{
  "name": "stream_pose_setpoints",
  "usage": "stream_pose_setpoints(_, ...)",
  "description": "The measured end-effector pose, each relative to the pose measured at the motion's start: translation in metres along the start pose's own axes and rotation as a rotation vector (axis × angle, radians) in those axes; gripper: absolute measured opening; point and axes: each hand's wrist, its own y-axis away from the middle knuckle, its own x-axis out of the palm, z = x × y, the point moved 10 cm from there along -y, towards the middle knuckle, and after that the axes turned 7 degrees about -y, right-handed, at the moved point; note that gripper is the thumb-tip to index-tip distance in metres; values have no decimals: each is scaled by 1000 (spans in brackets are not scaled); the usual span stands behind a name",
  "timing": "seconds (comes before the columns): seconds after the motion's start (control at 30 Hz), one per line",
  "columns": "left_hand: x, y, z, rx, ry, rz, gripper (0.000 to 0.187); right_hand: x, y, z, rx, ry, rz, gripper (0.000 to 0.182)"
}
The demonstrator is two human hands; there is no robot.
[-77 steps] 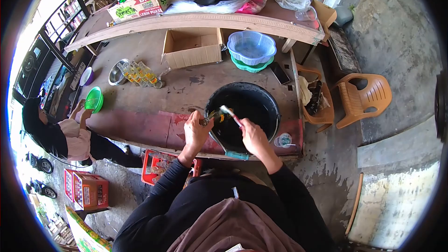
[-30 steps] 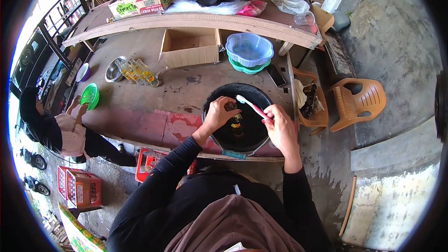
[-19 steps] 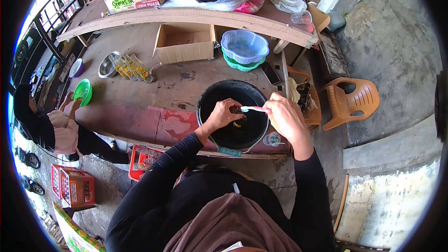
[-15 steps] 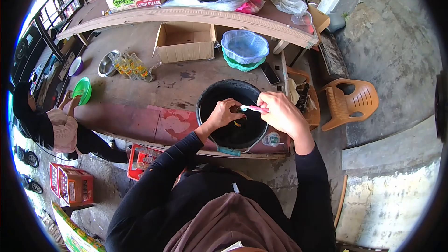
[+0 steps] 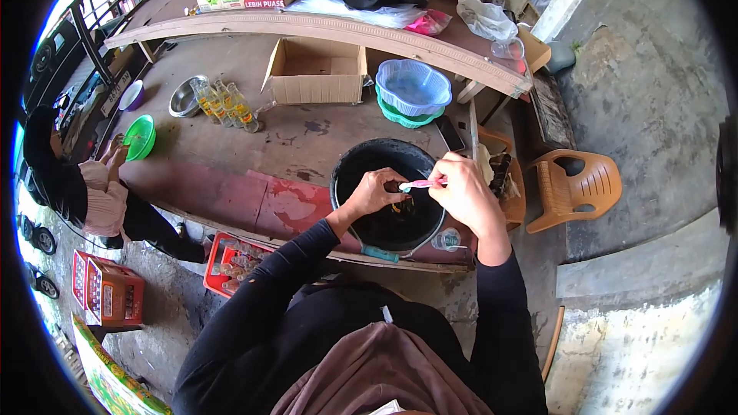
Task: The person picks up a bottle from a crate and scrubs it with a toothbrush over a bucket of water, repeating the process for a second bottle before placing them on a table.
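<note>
Over a black bucket [image 5: 344, 173] of dark water, my left hand [image 5: 374, 194] is closed around a small glass bottle [image 5: 402, 206] with yellow print, its neck end by my thumb. Much of the bottle is hidden by my fingers or lost against the dark bucket. Between the fingers of my right hand [image 5: 467, 190] is a pink and white toothbrush [image 5: 424, 184]. Its bristle end points left, right at the bottle's neck.
Beyond the bucket stand blue and green plastic baskets [image 5: 415, 86], a phone [image 5: 450, 133], an open cardboard box [image 5: 319, 86] and several printed glass bottles [image 5: 223, 105]. At left, another person [image 5: 96, 184] has hands at a green basin [image 5: 141, 138]. A plastic cup [image 5: 446, 240] sits beside the bucket.
The toothbrush tilts differently, its bristle end now lower against the bottle's neck. My view has shifted slightly. Both hands keep their hold.
</note>
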Motion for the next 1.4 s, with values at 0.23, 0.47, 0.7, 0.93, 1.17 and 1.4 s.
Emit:
stream_pose_setpoints(0.23,3,3,-7,39,-125,29,37,19,-15,-14,78,-268,29,7)
stream_pose_setpoints(0.47,8,4,9,0,-205,48,34,83,-10,-67,95,-99,-37,27)
stream_pose_setpoints(0.7,12,7,8,109,-114,46,38,86,-10,-73,270,-72,-144,42)
stream_pose_setpoints(0.93,12,3,9,64,-289,64,35,71,-8,-80,342,-233,-241,43)
stream_pose_setpoints(1.17,4,2,15,-4,-313,-32,41,67,-21,-85,272,-106,-240,35)
stream_pose_setpoints(1.4,12,5,54,-98,-369,23,39,125,-27,-126,183,-61,61,36)
